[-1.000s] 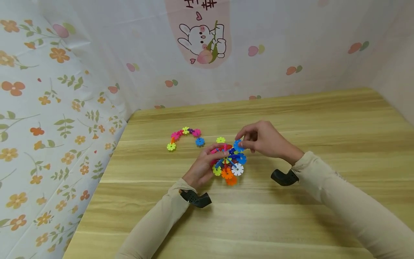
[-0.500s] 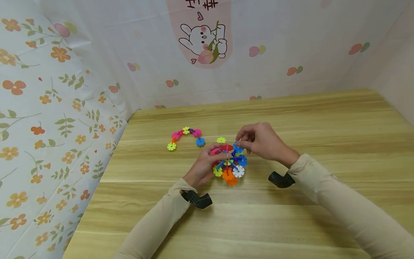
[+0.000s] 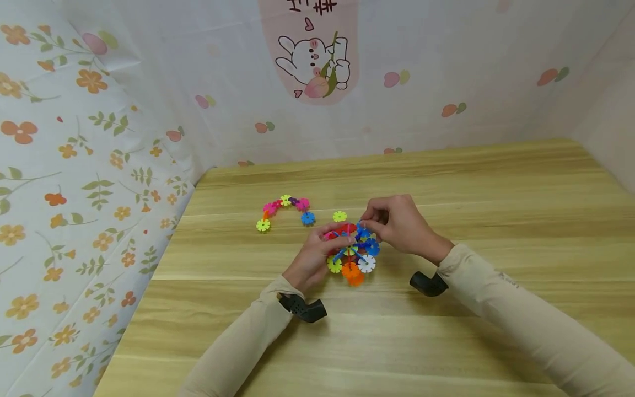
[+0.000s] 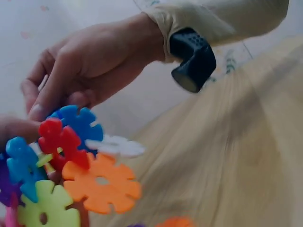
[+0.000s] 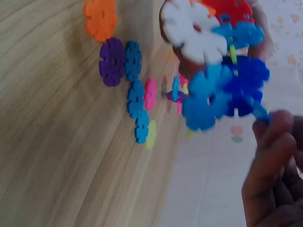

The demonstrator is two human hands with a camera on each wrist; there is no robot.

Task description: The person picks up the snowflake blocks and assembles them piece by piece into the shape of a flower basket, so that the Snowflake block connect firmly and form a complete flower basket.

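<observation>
My left hand (image 3: 313, 253) grips a cluster of notched plastic snowflake discs (image 3: 350, 250), slotted together in several colours, above the table. Its thumb lies across the top; the other fingers are mostly hidden. My right hand (image 3: 404, 227) pinches a light blue disc (image 5: 261, 113) between thumb and forefinger at the cluster's upper right. That disc is edge-on in the right wrist view, right at a dark blue disc (image 5: 244, 85). A white disc (image 3: 367, 263) and an orange disc (image 4: 102, 182) stick out of the cluster's near side.
A curved chain of joined discs (image 3: 285, 200) lies on the wooden table (image 3: 223, 331) at the back left. A yellow-green disc (image 3: 339, 216) lies behind the cluster. Several loose discs, among them a purple disc (image 5: 112, 61), lie below it. A printed cloth (image 3: 421, 66) hangs behind.
My right hand has moved slightly down and left, bringing the blue disc in against the cluster. My left hand still holds the cluster in nearly the same place.
</observation>
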